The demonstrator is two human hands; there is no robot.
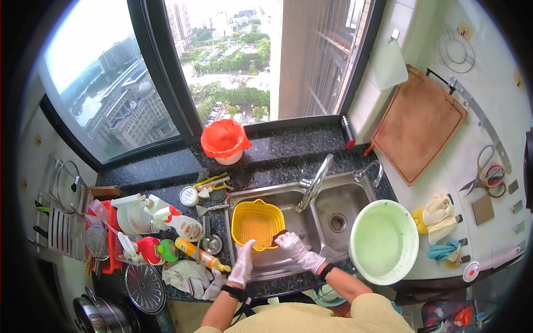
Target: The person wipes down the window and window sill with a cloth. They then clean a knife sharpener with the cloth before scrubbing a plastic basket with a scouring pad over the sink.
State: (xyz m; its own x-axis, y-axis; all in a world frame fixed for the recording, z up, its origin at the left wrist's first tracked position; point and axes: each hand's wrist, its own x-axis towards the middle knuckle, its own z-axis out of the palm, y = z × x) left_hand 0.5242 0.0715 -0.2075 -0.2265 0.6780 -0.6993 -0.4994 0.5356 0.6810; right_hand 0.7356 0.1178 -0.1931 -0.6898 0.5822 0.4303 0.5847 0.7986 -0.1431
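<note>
A yellow plastic basket [258, 217] sits in the left basin of the steel sink [300, 222]. My left hand [243, 263], in a thin white glove, has its fingers at the basket's near left edge, closed on the rim. The gloved right hand [297, 250] is by the basket's near right corner, its fingers closed round a small dark reddish thing [280, 237], mostly covered by them and too small to name. The chrome faucet [315, 183] stands behind, between the two basins. Both wrists wear black bands.
Right of the sink stands a large pale green basin [384, 242]. Bottles, including an orange one [201, 254], a cloth [186, 277] and a dish rack [111, 238] crowd the left counter. A red-lined bin [226, 141] is on the ledge; a cutting board [419, 125] hangs right.
</note>
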